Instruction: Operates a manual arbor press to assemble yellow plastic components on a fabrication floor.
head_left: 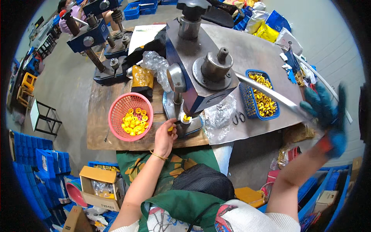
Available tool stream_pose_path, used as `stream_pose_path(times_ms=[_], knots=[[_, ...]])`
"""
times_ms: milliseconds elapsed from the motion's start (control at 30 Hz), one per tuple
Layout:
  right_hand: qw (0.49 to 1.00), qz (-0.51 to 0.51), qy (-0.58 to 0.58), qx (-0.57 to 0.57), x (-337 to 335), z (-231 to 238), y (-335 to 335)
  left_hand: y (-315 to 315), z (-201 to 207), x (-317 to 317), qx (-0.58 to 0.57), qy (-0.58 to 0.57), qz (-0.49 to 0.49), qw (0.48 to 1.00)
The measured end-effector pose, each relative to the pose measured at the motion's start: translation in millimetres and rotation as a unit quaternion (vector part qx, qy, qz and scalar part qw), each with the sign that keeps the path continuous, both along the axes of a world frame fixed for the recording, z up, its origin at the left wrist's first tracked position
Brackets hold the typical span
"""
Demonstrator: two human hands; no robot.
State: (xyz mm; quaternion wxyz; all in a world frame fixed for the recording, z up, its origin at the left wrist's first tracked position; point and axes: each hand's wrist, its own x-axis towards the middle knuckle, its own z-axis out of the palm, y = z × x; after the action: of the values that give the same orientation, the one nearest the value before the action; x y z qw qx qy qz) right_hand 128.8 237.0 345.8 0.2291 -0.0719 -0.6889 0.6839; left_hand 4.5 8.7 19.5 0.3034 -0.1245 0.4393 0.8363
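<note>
While a lever press (205, 77) is supported on the wooden counter (97, 131), a small yellow piece (170, 128) is pinched between the thumb and fingers of the bare left hand (165, 139), just left of the press's base. Another yellow part (186, 118) is seated beneath the press head, close to those fingertips; whether it is touched by them cannot be told. The right hand (325, 106), covered by a teal glove, is raised at the outer end of the long metal lever (274, 94); its fingers are spread and blurred, and whether the lever is touched by the palm cannot be made out.

To the left of the press, more yellow pieces (134, 123) are gathered in a round pink basket (116, 106). To the right, a blue basket (249, 102) is filled with curved yellow parts (266, 103). Between press and blue basket, clear plastic film (220, 118) is spread, with dark scissors (239, 118) laid at its edge. Behind the pink basket, a yellow-wrapped package (142, 77) is set beside a crumpled clear bag (156, 65). On the floor at the lower left, blue crates (29, 150) are stacked near an opened cardboard box (98, 174)
</note>
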Motion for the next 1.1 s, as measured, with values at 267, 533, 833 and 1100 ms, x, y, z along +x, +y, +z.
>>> stream_pose_path(times_ms=[267,533,833,1100], knots=[[0.875,0.267,-0.239,0.326,0.5,-127.8,28.8,0.1,7.0,-0.7,0.031,0.002,0.018,0.999],[0.917,0.172,0.304,-0.191,-70.7,-55.1,54.5,-7.3,3.7,0.4,-0.042,0.045,-0.036,0.997],[0.887,0.051,0.040,0.457,-112.7,-326.9,-63.2,-16.6,-3.5,-3.5,-0.090,0.075,-0.017,0.993],[0.901,-0.143,0.047,0.407,-100.1,-292.3,2.5,4.4,-23.6,-8.4,-0.164,0.164,0.005,0.973]])
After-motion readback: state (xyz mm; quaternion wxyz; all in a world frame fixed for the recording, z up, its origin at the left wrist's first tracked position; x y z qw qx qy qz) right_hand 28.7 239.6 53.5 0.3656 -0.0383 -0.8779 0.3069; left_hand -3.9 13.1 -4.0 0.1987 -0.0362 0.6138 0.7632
